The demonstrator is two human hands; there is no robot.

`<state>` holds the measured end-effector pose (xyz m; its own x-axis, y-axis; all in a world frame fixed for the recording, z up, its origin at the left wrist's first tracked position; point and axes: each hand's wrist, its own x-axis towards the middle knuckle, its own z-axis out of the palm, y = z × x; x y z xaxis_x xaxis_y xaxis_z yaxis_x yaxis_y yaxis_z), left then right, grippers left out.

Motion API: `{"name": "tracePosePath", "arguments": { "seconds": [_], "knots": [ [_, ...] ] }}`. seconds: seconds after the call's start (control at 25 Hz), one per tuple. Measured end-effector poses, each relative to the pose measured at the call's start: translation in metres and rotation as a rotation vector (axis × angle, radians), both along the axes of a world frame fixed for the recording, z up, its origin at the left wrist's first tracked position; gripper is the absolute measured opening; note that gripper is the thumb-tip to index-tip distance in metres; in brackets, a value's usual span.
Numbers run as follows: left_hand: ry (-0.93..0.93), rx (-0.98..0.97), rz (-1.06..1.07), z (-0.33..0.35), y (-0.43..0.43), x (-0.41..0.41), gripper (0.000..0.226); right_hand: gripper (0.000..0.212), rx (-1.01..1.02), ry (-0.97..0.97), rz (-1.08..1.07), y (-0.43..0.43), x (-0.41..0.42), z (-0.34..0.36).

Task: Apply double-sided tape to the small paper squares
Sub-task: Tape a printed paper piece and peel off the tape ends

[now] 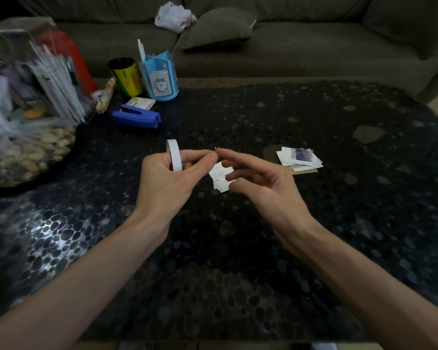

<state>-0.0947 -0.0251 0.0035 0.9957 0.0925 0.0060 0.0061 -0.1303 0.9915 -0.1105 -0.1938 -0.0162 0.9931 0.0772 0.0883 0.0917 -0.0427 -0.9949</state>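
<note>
Just above the dark pebbled table, the left hand grips a white roll of double-sided tape. The right hand clamps printed paper squares with its curled lower fingers, its index fingertip meeting the left thumb. A spare stack lies further right.

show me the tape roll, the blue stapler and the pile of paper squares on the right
tape roll [174,154], head view, on its white outer band
blue stapler [136,116], head view, middle of its top
pile of paper squares [299,159], head view, centre of the top sheet
</note>
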Motion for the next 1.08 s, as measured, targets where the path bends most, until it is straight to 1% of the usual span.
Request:
{"name": "tracePosePath", "arguments": {
  "seconds": [0.32, 0.72, 0.96, 1.08],
  "knots": [
    [0.063, -0.073, -0.024, 0.0011, -0.0003, -0.0001, 0.014, 0.054, 0.005, 0.007, -0.018, -0.0007, 0.0008, -0.0015],
    [0.101, -0.075, -0.027, -0.0026, 0.0011, 0.0025, 0.012, 0.055, 0.007, 0.013, -0.011, -0.0007, 0.0002, -0.0017],
    [0.072, -0.076, -0.038, -0.0027, 0.0019, 0.0021, 0.014, 0.052, 0.015, 0.006, -0.02, -0.0003, -0.0002, -0.0015],
    [0.036, -0.032, -0.024, -0.0019, 0.0029, 0.0019, 0.013, 0.052, 0.004, 0.014, -0.009, -0.0007, -0.0006, -0.0022]
  ]
}}
